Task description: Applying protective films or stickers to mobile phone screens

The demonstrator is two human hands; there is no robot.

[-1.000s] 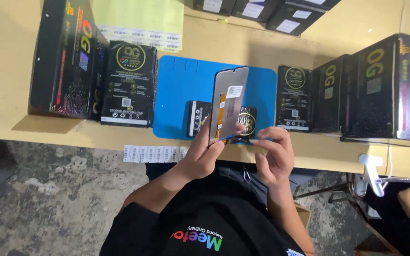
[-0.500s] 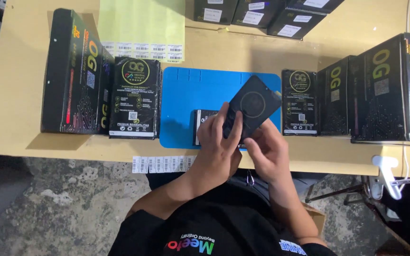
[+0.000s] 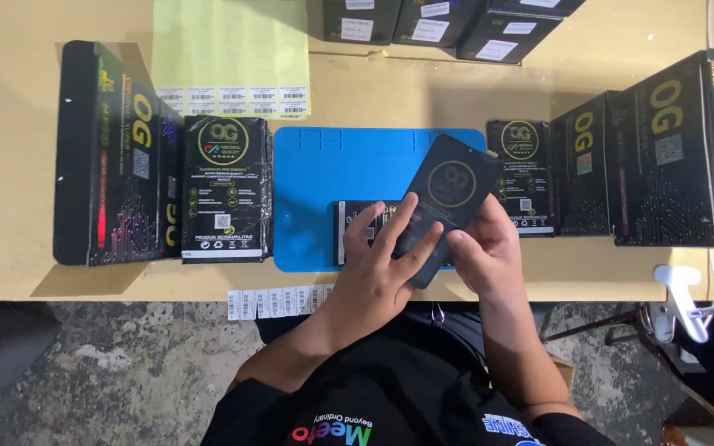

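- Holding centre frame: a flat black packet [image 3: 449, 194] with a round gold emblem is up off the table, tilted, its top end leaning toward the upper right.
- Left hand [image 3: 382, 268] comes in from the lower middle, fingers [image 3: 396, 227] fanned across the packet's lower face, thumb underneath out of sight, so it is clamped on the packet.
- Right hand [image 3: 485, 248] sits just right of it, fingers curled round the packet's lower right edge, thumb pressed on the front; both hands grip the same packet.
- Beneath the hands lies a blue mat [image 3: 316, 182], centre of the tan table [image 3: 10, 165].
- On the mat, partly covered by the left hand, a small black box [image 3: 357, 227] lies flat.
- Left of the mat, a stack of black packets [image 3: 225, 190], and further left a big black carton [image 3: 113, 157] on its side.
- Right of the mat, another stack [image 3: 522, 173], then two tall black cartons [image 3: 671, 149] toward the right edge.
- Upper left, a pale yellow label sheet [image 3: 229, 49]; a strip of labels [image 3: 278, 301] hangs at the table's near edge.
- Top centre, more black boxes [image 3: 431, 21] with white labels.
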